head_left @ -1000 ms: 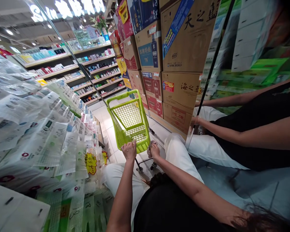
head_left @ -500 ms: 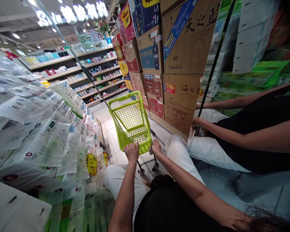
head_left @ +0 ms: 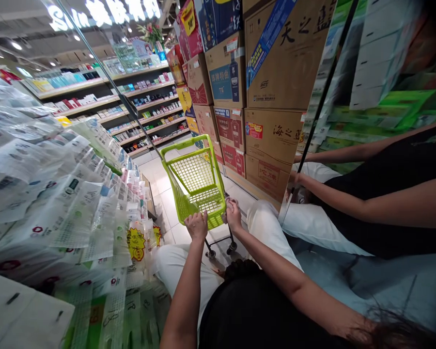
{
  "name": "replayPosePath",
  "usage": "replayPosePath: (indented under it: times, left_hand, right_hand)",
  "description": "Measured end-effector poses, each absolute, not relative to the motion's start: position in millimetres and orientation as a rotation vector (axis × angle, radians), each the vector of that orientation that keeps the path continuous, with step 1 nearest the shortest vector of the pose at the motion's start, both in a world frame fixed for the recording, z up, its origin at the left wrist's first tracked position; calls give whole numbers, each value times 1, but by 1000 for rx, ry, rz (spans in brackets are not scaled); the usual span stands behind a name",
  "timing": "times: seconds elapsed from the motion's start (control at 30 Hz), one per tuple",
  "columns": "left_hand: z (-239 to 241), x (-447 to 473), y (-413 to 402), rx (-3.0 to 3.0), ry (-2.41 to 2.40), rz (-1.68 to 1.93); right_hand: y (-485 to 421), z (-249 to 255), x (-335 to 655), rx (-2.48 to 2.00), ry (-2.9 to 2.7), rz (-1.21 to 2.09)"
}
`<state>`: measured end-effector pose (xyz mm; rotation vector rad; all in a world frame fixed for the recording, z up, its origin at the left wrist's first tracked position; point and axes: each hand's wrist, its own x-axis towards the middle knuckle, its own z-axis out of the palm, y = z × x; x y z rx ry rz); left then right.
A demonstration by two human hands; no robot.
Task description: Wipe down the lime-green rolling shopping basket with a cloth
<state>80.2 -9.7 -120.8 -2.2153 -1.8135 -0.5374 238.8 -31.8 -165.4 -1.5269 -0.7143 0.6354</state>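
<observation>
A lime-green shopping cart (head_left: 198, 182) with a grid-walled plastic basket stands in front of me, its basket empty. My left hand (head_left: 196, 225) is closed over the near edge of the basket, at its left part. At the near right corner, my right hand (head_left: 233, 214) is closed with curled fingers, right beside the basket's edge. Whether it grips the cart or something small is hidden by the fingers. Below the basket, dark legs end in small wheels (head_left: 231, 248) on the tiled floor.
Plastic-wrapped packs (head_left: 76, 208) with yellow price signs (head_left: 136, 244) are piled close on my left. Stacked cartons (head_left: 272, 131) line the right, beside a mirror (head_left: 349, 194) reflecting me. Shelves of small goods (head_left: 148, 106) stand ahead. Pale floor tiles (head_left: 167, 201) run between.
My right hand has shifted slightly up along the cart's right corner, its fingers now higher. The left hand keeps its place on the edge. The view has shifted slightly.
</observation>
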Motion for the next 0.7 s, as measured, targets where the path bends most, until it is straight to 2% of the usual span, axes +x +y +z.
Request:
replayPosePath:
  times: [0.23, 0.5, 0.7]
  left_hand:
    - [-118, 79, -9, -2206, -1837, -578]
    - [-117, 75, -9, -2212, -1831, -541]
    - [-118, 75, -9, -2195, -1823, -546]
  right_hand:
    - [-49, -163, 207, -1528, -787, 534]
    - [-35, -146, 227, -1546, -908, 474]
    - [-53, -156, 206, -1503, -1014, 405]
